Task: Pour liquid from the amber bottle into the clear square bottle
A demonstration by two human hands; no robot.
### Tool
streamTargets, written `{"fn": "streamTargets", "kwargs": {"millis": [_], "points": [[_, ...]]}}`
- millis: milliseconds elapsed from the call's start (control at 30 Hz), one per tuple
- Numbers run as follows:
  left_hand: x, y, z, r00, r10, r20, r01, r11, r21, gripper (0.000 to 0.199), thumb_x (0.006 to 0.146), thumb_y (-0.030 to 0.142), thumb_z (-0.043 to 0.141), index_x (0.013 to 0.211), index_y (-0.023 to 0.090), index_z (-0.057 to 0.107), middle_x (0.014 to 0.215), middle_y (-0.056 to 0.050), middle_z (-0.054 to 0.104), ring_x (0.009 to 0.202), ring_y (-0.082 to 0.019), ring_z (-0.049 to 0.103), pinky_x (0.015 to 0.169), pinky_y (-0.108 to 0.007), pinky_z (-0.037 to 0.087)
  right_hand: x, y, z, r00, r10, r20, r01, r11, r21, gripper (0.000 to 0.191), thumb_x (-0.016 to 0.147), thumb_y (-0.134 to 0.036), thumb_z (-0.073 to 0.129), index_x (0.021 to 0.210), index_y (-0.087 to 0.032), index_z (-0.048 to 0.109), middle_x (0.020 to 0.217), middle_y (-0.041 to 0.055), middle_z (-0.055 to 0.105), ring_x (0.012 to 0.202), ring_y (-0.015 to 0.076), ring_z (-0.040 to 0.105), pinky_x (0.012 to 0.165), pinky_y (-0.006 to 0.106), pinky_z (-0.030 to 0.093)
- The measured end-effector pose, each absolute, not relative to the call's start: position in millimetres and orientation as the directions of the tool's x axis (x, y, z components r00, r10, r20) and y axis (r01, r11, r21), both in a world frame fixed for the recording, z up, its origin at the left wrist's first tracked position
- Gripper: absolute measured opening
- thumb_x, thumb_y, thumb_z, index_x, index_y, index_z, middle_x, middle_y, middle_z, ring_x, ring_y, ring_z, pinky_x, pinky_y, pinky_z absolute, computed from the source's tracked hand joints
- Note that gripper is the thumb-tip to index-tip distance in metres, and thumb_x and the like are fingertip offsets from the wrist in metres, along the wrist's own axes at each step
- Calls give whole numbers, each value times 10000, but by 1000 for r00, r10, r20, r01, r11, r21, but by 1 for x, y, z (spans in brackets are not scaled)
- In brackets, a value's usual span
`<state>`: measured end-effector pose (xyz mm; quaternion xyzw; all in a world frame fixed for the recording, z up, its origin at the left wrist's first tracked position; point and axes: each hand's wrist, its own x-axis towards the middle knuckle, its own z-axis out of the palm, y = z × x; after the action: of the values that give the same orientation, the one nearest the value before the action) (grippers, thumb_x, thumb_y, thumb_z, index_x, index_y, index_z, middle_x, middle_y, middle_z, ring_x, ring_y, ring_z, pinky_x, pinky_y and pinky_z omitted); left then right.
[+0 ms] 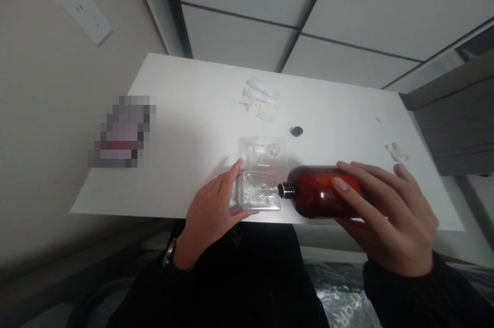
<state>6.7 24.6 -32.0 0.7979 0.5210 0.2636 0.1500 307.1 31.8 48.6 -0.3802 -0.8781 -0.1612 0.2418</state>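
Note:
My right hand (389,215) is wrapped around an amber bottle (326,192) tilted onto its side, its black-threaded neck pointing left. The uncapped mouth is right at the opening of a clear square glass bottle (250,192). A clear stream seems to run between the two. My left hand (214,204) grips the clear bottle from the left, thumb and fingers on opposite sides. Just behind it stands a second clear square bottle (260,154), touched by neither hand. A small black cap (297,131) lies farther back on the table.
The white table (204,112) ends close to my body and meets a panelled wall at the back. Crumpled tissues (259,97) lie at the back middle, and another tissue piece (397,152) is at the right. A blurred-out object (123,130) sits at the left edge.

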Motion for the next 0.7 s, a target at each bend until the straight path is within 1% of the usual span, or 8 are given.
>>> {"fn": "streamTargets", "kwargs": {"millis": [100,233,333,533,700], "points": [[7,24,-31,307,917,256,750,-398,528,1391,608,360,1023,1656,230,119,1336,-143,730,1149,-333,757,934,-425,651,308,32,48,-597,584,551,740,666,95,890,842,-20,781,1621,-282,439,1476,166,665,1251,385,702,1146,660,482],[7,24,-31,311,914,261,745,-405,530,1399,622,369,1016,1664,237,92,1335,-143,730,1148,-329,759,943,-428,651,309,32,49,-605,577,549,731,676,94,889,834,-13,784,1618,-264,448,1506,178,638,1261,406,694,1153,674,469],[7,24,-31,311,911,272,740,-412,532,1418,620,380,1016,1666,239,71,1340,-149,727,1150,-329,758,940,-431,652,310,32,49,-607,578,545,732,674,101,875,848,-34,784,1619,-269,445,1502,172,643,1260,403,696,1160,670,464],[7,24,-31,309,911,273,737,-411,537,1412,624,385,1013,1670,233,76,1337,-148,729,1147,-325,759,945,-433,652,307,31,51,-571,604,556,762,642,85,873,863,-59,789,1619,-320,439,1474,139,674,1274,374,697,1189,637,454],[7,23,-32,309,911,275,737,-412,536,1431,608,383,1019,1672,220,75,1334,-151,731,1137,-329,760,935,-440,655,306,31,52,-562,614,555,776,623,96,826,912,-140,768,1623,-369,416,1458,102,692,1277,344,703,1208,599,451]]}}
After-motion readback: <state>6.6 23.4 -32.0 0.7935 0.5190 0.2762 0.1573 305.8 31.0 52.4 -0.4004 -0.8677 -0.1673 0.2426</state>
